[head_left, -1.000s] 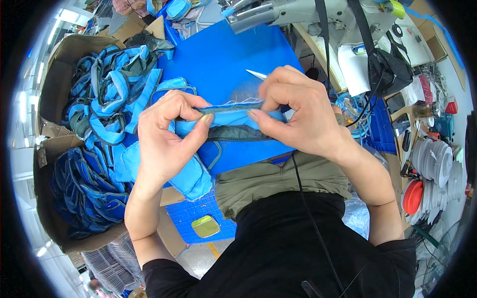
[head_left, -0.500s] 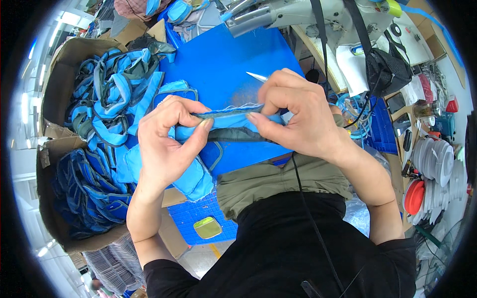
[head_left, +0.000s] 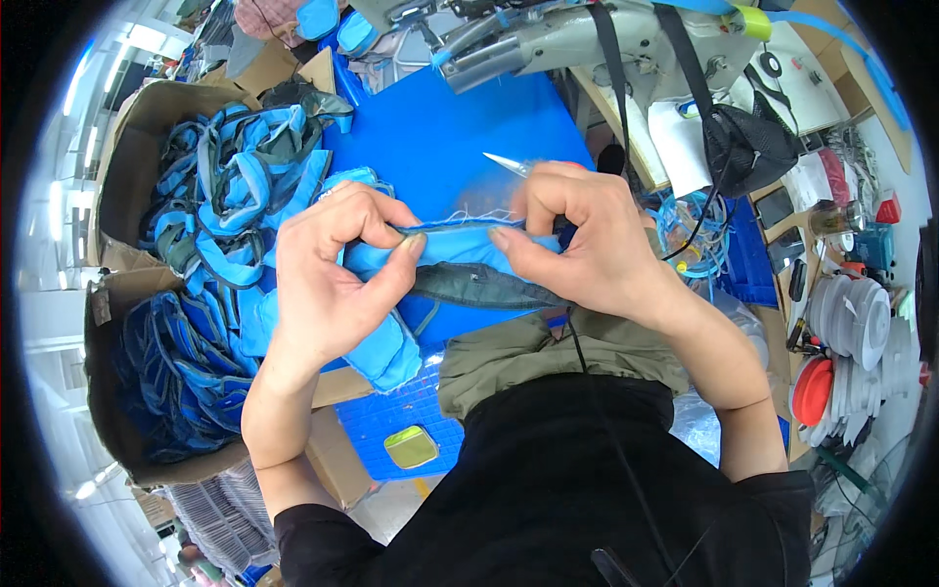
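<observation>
well, both bare hands were pinching: the left hand (head_left: pixel 342 259) and right hand (head_left: pixel 587 240) gripped a soft blue fabric piece (head_left: pixel 455 250) between thumbs and fingers, over the smooth blue tabletop (head_left: pixel 430 127). wispy white threads (head_left: pixel 481 214) frayed along its upper edge; a pointed silver blade (head_left: pixel 506 164) jutted beyond the right hand. compared with a moment earlier, the dark strip (head_left: pixel 479 287) hung lower, showing a tiny pale mark.
</observation>
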{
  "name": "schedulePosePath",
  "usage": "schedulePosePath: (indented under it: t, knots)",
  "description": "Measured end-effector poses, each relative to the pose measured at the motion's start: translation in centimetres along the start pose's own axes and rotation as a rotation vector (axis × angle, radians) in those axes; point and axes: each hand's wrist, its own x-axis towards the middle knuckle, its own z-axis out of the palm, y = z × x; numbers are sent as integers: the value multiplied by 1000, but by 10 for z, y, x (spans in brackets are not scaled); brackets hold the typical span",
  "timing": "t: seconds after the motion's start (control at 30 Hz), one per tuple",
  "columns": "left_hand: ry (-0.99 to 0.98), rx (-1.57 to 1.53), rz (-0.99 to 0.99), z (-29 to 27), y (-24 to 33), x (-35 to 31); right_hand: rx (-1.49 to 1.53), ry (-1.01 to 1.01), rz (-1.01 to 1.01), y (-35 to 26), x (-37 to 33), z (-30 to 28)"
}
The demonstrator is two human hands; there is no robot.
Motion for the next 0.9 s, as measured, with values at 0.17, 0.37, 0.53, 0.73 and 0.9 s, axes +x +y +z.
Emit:
schedulePosePath:
  t: [0.17, 0.37, 0.53, 0.73, 0.9]
  knots:
    - [-120, -34, 3, -14, 5, 22, 305, -85, 253, -22, 11, -13]
    - [-311, -285, -104, -21, -17, 48, 601, -288, 497, -15, 21, -20]
    - [-400, -341, -147, -24, -49, 63, 684, -237, 538, -2, 28, -2]
    - [-520, -440, -218, -30, -86, 89, 825, -190, 639, 9, 43, 12]
    - [-630, -567, -292, -29, -115, 120, 934, -152, 726, 27, 56, 19]
